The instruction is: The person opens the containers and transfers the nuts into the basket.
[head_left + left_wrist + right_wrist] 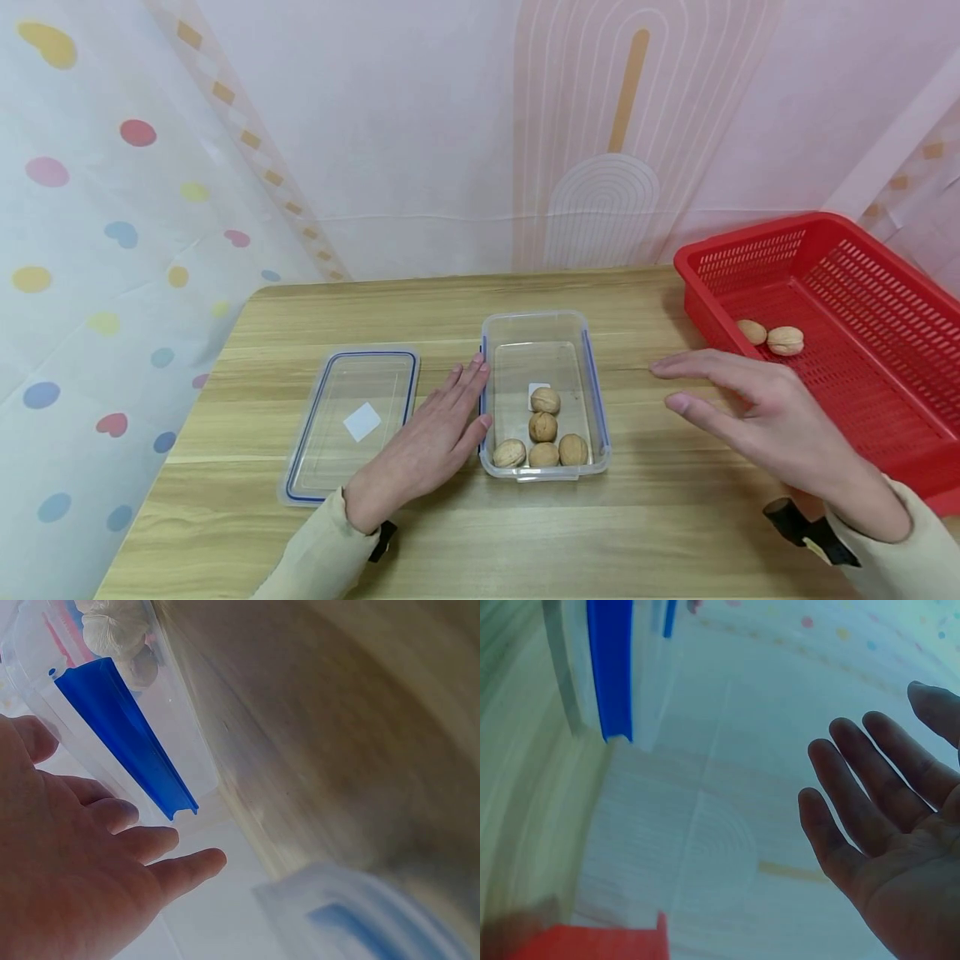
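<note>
A clear plastic food container (512,367) with blue clips along its sides stands mid-table, several walnuts (543,427) gathered in its near half. Against its left wall rests my left hand (431,437), fingers extended; the left wrist view has this hand (82,855) beside the blue clip (124,735). My right hand (765,412) hovers between the container and a red plastic basket (862,358), nearer the basket, with nothing in its grasp. In the right wrist view the same hand (892,817) has its fingers spread loosely. Two walnuts (785,341) lie in the basket.
To the left of the container, its flat clear lid (352,442) with a blue seal lies on the wooden table (465,542). A patterned cloth (405,142) hangs behind the table's back edge.
</note>
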Demonstrator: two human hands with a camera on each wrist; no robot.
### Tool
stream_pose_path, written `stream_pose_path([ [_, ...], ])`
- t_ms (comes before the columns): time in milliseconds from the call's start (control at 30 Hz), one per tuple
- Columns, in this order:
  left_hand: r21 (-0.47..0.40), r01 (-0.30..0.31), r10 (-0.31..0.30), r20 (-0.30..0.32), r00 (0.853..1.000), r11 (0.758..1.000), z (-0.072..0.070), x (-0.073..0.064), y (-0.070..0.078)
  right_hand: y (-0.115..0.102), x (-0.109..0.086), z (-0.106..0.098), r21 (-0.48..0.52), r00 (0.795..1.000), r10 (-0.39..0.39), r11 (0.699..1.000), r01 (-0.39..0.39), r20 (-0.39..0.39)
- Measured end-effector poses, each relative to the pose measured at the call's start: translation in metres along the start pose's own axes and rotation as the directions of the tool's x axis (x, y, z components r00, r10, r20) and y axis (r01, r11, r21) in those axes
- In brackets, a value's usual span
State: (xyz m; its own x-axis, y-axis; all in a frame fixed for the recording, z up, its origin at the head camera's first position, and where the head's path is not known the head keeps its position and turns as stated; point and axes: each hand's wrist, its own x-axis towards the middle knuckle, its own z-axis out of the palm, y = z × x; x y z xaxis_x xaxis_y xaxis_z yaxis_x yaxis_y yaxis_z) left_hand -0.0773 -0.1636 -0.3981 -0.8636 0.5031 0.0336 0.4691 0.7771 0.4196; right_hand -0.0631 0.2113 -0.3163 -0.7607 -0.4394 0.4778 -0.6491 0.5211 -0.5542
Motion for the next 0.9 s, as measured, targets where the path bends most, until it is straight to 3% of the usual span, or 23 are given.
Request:
stream_pose_path([
  [367,-0.002,0.019,-0.019,0.018,1.0,1.0,-0.001,0.0,0.001,0.008,0.015,0.037,0.051,0.99,-0.106,0.994,0.102,0.09],
  [633,-0.004,0.015,-0.014,0.021,1.0,1.0,-0.001,0.001,0.0,0.019,0.025,0.059,-0.021,0.946,-0.219,0.973,0.23,0.241],
  [900,0.002,0.004,-0.004,0.013,1.0,1.0,-0.001,0.0,0.001,0.022,0.034,0.071,-0.08,0.922,-0.149,0.979,0.189,0.357],
])
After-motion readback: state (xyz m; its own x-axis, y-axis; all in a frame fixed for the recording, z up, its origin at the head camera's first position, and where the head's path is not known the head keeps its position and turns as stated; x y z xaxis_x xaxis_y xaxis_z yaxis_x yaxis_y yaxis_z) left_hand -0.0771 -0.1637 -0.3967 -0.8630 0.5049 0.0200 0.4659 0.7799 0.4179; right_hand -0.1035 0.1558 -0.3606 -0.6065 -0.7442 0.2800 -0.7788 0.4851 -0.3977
